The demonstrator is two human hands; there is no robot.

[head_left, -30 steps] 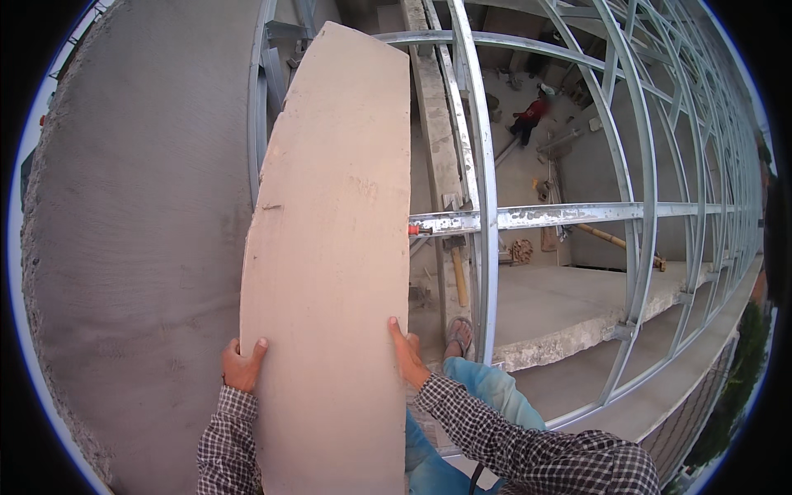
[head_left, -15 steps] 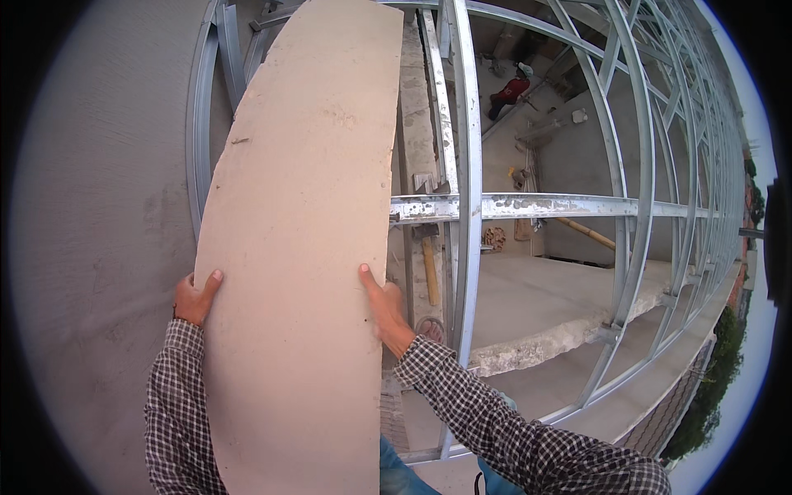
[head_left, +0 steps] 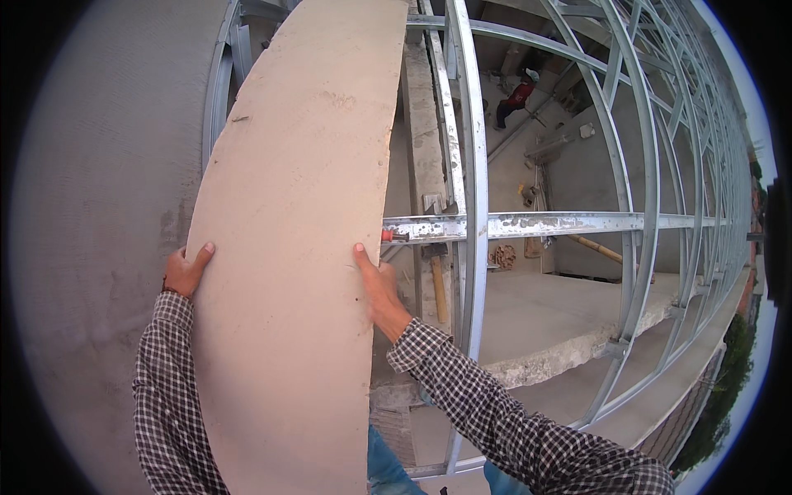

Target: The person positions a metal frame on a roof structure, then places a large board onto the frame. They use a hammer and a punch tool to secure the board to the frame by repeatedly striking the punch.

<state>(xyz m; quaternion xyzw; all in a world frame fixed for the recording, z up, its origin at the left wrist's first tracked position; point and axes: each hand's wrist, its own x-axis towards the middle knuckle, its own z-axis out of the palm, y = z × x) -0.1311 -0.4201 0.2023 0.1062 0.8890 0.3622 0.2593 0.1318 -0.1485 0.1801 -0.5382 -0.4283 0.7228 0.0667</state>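
Observation:
A long, pale beige board (head_left: 289,165), slightly ragged along its edges, runs from the bottom of the view to the top. My left hand (head_left: 186,264) grips its left edge with the thumb on the face. My right hand (head_left: 375,289) holds the right edge, thumb also on the face. Just right of the board, a red-handled tool (head_left: 388,236) rests at a galvanised metal channel (head_left: 536,224), and a hammer (head_left: 439,285) with a wooden handle lies on a narrow concrete beam (head_left: 425,148).
A grey plastered surface (head_left: 99,206) fills the left. Metal framing (head_left: 639,148) spans an opening on the right; below, a person in red (head_left: 518,101) is among poles and debris. A rough-edged concrete ledge (head_left: 553,305) runs under the frame, with greenery (head_left: 726,388) beyond.
Both my hands and the board have shifted left, and my hands now sit higher in the view. The red-handled tool, hidden half a second ago, shows again beside the board.

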